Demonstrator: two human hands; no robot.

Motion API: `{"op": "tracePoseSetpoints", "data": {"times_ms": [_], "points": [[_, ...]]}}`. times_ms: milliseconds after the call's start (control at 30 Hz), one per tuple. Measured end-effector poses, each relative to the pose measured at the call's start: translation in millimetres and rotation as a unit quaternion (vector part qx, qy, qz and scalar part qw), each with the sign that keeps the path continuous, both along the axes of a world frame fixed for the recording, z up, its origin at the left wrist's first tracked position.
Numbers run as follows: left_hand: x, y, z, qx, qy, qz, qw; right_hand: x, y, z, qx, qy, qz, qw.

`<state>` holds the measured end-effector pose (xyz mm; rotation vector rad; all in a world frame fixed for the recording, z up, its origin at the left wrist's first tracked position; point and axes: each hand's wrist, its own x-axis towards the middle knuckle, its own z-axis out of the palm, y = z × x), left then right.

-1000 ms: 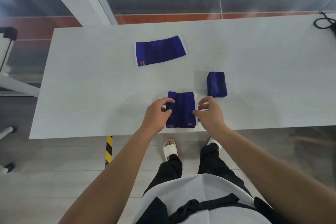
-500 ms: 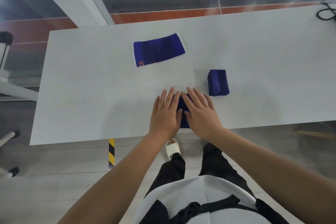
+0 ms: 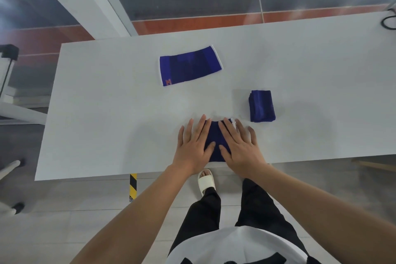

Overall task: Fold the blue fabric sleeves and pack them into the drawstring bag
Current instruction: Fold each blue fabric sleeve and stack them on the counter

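Head view: my left hand (image 3: 194, 146) and right hand (image 3: 240, 148) press the sleeve (image 3: 215, 137) flat at the bench (image 3: 107, 113) near edge, fingers (image 3: 200, 126) spread, gripping nothing. Risk, I judge: lifting lets the springy fold reopen. No bag visible.

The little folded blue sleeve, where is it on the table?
In the head view, the folded sleeve lies alone on the white table, just beyond and to the right of the right hand, which presses another sleeve flat with the left hand.
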<state>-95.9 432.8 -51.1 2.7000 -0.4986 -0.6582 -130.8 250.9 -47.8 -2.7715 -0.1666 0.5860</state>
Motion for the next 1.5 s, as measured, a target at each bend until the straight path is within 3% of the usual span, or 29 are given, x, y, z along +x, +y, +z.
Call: {"op": "tracePoseSetpoints", "data": {"times_ms": [67,167,233,400,500,600,733,833,900,1033,1200,1267,1367,1500], "points": [[8.3,-0.2,12.3,-0.062,0.036,0.052,0.996,0.8,0.7,9.1,0.015,0.011,-0.005,1.000],[39.6,9.9,28.6,-0.178,-0.005,0.181,0.967,0.1,0.6,34.2,0.061,0.004,-0.026,0.998],[73.4,20.6,34.0,-0.171,-0.034,0.254,0.951,-4.1,-2.9,54.4,0.097,-0.010,-0.065,0.993],[148.4,25.9,41.2,-0.109,0.020,0.426,0.898,-23.0,-21.2,86.9,0.126,-0.025,-0.168,0.977],[175.5,21.3,34.8,-0.063,0.056,0.437,0.896,-33.6,-35.1,96.0,0.116,-0.010,-0.224,0.968],[196.1,14.8,29.3,-0.047,0.036,0.442,0.895,-43.7,-48.6,98.2,0.121,-0.009,-0.275,0.954],[215.9,8.5,26.3,-0.066,0.041,0.502,0.861,-54.8,-59.3,97.7,0.133,-0.004,-0.327,0.936],[227.4,13.8,28.0,-0.131,0.091,0.546,0.823,-60.3,-64.4,97.5,0.141,-0.006,-0.338,0.931],[225.5,16.6,36.7,-0.149,0.125,0.540,0.819,-61.6,-67.8,98.0,0.155,-0.004,-0.346,0.925],[215.8,6.4,67.9,-0.264,0.093,0.502,0.818,-53.8,-74.1,103.4,0.212,-0.014,-0.373,0.903],[199.5,-34.1,137.1,-0.418,0.105,0.442,0.786,-22.1,-90.8,123.1,0.303,-0.030,-0.401,0.864],[183.4,-61.2,169.8,-0.458,0.153,0.399,0.779,-1.9,-98.6,137.7,0.369,-0.036,-0.412,0.832],[150.3,-96.5,215.8,-0.485,0.230,0.341,0.772,27.6,-114.1,161.0,0.528,0.035,-0.433,0.730],[106.7,-115.8,250.9,-0.569,0.336,0.275,0.698,51.0,-151.1,173.9,0.668,0.175,-0.423,0.587]]}}
